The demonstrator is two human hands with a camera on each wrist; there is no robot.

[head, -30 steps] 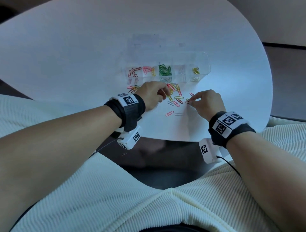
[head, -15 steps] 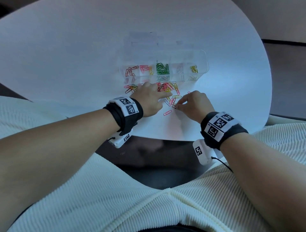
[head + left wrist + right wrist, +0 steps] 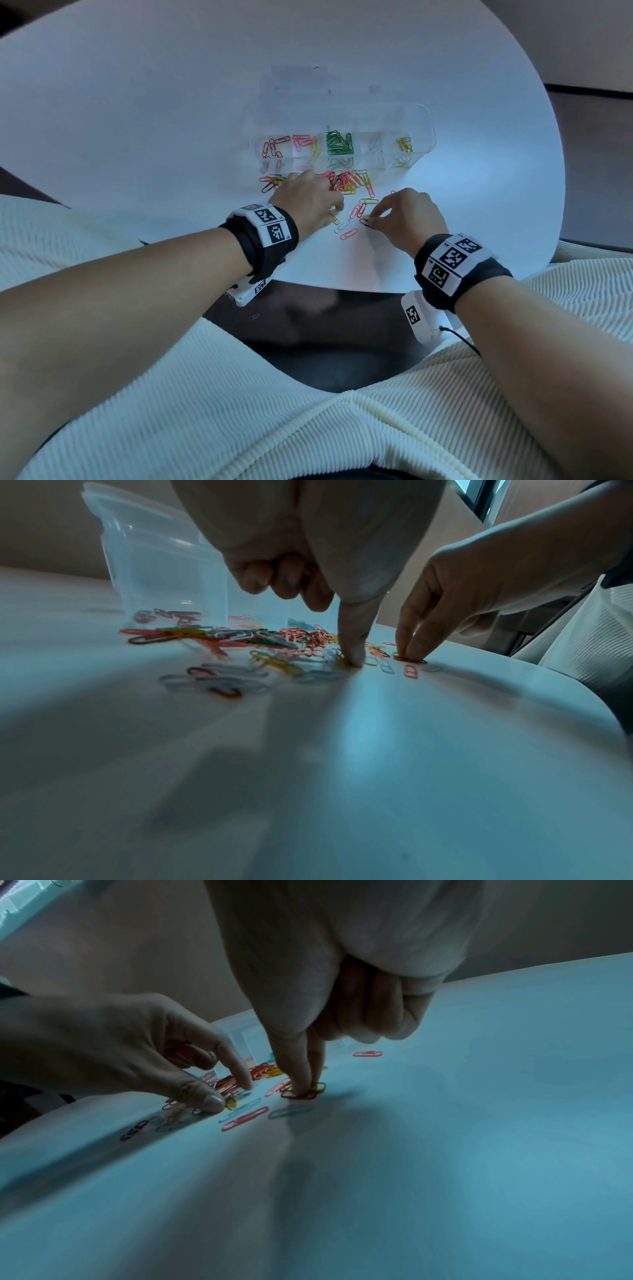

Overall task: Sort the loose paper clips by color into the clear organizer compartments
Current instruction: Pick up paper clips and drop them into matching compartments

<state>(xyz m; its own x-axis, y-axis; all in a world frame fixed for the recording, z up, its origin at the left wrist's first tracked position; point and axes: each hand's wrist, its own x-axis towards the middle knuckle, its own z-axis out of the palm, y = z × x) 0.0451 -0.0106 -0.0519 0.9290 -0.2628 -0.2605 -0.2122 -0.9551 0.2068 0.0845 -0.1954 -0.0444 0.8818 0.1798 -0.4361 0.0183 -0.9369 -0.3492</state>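
Observation:
Loose colored paper clips (image 3: 346, 183) lie in a heap in front of the clear organizer (image 3: 428, 118), whose compartments hold red, pink, green, white and yellow clips. My left hand (image 3: 335, 214) is at the heap's near edge. Its thumb presses a yellow clip (image 3: 232, 1103) to the table, the index tip sits just beyond it, and the other fingers are curled. My right hand (image 3: 370, 221) pinches a dark red clip (image 3: 298, 1095) flat on the table between thumb and index, with a yellow clip touching it. The hands are a few centimetres apart.
A pink clip (image 3: 348, 234) and a white clip (image 3: 342, 226) lie between the hands. The round white table's near edge (image 3: 342, 289) is close behind both wrists. One clip (image 3: 254, 317) lies on the dark floor below. My lap is in cream ribbed fabric.
My right hand slid left to the dark red clip and has stayed there. My left hand reached into the heap, then drew back toward me, with its thumb now on a yellow clip.

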